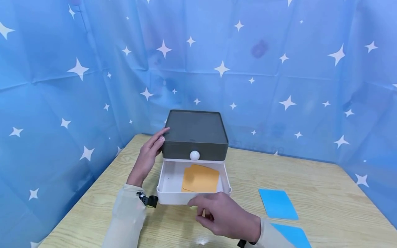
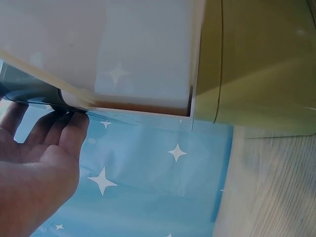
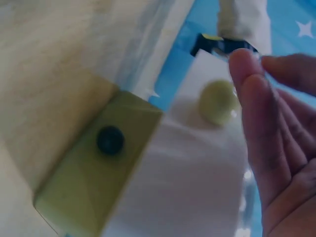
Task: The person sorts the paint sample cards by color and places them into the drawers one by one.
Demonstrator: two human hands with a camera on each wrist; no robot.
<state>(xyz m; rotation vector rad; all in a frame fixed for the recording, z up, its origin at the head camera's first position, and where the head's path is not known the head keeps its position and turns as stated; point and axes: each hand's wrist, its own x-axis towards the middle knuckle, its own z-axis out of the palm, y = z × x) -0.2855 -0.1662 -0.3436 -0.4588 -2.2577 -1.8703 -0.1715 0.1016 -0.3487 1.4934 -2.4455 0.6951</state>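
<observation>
A small drawer unit has a dark grey top section with a white knob. Beneath it, a white drawer is pulled out, holding flat orange sheets. My left hand rests against the left side of the grey section, fingers mostly straight. Close to the white drawer's front is my right hand, its fingers loosely bent. In the right wrist view, the drawer's yellow knob appears beside the thumb, which is not wrapped round it. Below sits an olive-green drawer with a dark knob.
Two blue sheets lie on the wooden table, right of the drawer unit. A blue curtain with white stars hangs behind and at the sides. A dark wrist strap is on the left wrist.
</observation>
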